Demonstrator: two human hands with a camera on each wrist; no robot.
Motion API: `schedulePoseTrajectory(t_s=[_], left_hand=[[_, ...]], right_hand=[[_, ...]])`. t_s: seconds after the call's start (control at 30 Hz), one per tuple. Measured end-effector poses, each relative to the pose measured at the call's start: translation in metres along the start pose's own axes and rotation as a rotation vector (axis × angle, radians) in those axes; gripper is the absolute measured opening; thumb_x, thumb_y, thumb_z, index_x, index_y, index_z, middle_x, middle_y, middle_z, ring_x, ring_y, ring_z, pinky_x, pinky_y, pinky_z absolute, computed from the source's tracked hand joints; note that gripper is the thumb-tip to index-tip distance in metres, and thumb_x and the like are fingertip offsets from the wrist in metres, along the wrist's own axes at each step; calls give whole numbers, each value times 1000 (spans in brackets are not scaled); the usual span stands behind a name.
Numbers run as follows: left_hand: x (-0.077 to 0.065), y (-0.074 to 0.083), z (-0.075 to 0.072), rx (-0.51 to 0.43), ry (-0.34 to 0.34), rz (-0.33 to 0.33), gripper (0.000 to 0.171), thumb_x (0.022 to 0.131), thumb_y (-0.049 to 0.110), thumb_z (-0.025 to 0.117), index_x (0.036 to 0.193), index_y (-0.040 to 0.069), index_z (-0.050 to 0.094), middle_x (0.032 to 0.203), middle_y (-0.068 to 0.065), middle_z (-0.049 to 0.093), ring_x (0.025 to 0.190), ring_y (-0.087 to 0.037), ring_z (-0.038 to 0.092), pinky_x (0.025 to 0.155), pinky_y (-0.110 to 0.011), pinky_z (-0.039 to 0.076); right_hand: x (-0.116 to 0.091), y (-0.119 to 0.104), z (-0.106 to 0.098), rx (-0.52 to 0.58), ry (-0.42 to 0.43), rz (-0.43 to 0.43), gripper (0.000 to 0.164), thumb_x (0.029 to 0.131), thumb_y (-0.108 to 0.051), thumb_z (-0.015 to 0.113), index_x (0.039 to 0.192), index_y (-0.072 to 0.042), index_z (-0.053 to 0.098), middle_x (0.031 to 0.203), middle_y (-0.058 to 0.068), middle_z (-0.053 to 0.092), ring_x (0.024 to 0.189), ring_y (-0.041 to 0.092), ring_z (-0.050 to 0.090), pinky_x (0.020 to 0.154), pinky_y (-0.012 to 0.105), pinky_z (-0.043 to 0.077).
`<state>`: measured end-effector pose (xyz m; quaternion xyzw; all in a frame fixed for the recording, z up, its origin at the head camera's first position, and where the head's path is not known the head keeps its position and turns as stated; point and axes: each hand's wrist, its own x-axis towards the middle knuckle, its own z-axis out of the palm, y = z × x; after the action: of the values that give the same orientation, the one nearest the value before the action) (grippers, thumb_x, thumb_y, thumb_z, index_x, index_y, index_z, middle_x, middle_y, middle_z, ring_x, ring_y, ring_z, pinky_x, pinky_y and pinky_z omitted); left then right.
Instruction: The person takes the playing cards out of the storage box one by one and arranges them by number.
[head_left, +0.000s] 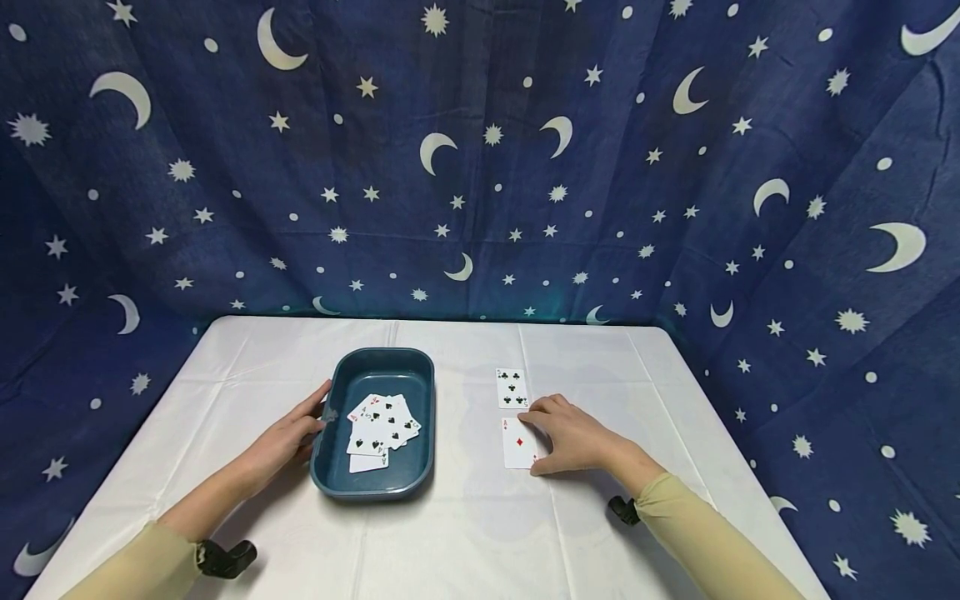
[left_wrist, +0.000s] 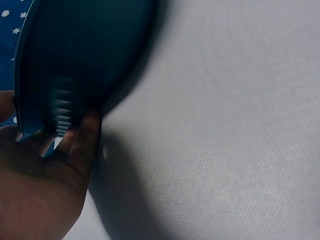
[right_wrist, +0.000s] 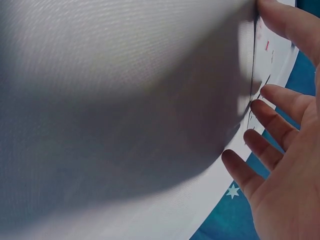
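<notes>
Left hand [head_left: 276, 450] spread against tray [head_left: 375, 493], right hand [head_left: 576, 435] spread at ace [head_left: 514, 452]; white tablecloth [head_left: 465, 542], starry blue curtain [head_left: 498, 79] behind.

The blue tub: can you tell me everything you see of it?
The blue tub is a rounded rectangle with raised walls, apparently plastic, with outer ridges. It sits open side up on the white tablecloth. A messy pile of playing cards lies inside, and the left hand touches its left side.

L hand [head_left: 279, 447], fingers [left_wrist: 84, 140] prob. near-straight (dim view); R hand [head_left: 573, 435] palm-down, fingers spread.
</notes>
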<state>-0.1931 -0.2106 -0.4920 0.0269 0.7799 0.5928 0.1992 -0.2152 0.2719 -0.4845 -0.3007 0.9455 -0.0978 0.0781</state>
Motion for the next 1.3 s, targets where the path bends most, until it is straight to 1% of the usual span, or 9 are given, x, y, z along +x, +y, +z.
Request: schedulePoseTrajectory(t_s=[0.17,0.37,0.47,0.63,0.8,0.93,1.07,1.2,1.3], left_hand=[[0,0,1,0,-1,4,70,107,20,42,166,34,6,169,-22,6,149,-44,27,111,-56,35],[-1,0,0,8,4,2,70,107,20,42,166,34,6,169,-23,7,148,-44,29,110,-54,37],[-1,0,0,11,4,4,70,107,20,42,166,34,6,169,-23,7,148,-44,28,110,-54,37],[-1,0,0,14,4,7,70,107,20,41,166,34,6,169,-22,5,149,-45,26,111,-57,35],[0,-1,-1,2,2,4,70,107,19,42,166,35,7,170,-21,5,149,-45,25,111,-56,35],[-1,0,-1,-2,-4,8,70,106,19,42,166,33,7,170,-21,5,149,-44,26,111,-55,35],[-1,1,-1,-13,-13,18,70,106,20,42,166,32,8,169,-21,6,148,-43,28,110,-53,37],[-2,1,-1,-21,-13,22,69,107,20,42,166,32,9,169,-21,7,147,-42,31,107,-48,40],[-2,1,-2,-27,-10,20,70,106,19,42,166,32,9,169,-21,7,146,-40,34,106,-45,42]], right_hand=[[-1,1,0,16,2,-3,87,74,-51,85,148,-15,56,137,4,53,130,24,45,107,48,40],[-3,3,-3,15,11,-5,89,73,-53,86,148,-15,56,140,3,54,130,24,45,107,48,40],[-1,3,-10,12,23,-12,89,73,-53,86,148,-15,56,142,3,54,132,24,44,108,48,39],[7,-3,-30,22,69,-41,87,74,-49,86,147,-11,56,145,2,54,134,25,44,109,48,39],[23,-16,-52,18,118,-66,86,77,-49,85,150,-15,54,146,-3,53,136,22,42,110,47,37],[41,-33,-65,28,128,-108,84,79,-48,83,151,-18,52,148,-7,51,138,18,40,110,46,37],[60,-52,-72,28,125,-175,83,81,-48,82,152,-19,51,149,-9,50,139,16,37,110,44,36],[81,-72,-75,-4,122,-246,83,82,-52,79,152,-18,51,150,-8,49,140,15,36,112,40,35],[98,-89,-75,-28,100,-281,84,81,-55,78,152,-18,51,151,-8,48,141,15,35,114,39,33]])
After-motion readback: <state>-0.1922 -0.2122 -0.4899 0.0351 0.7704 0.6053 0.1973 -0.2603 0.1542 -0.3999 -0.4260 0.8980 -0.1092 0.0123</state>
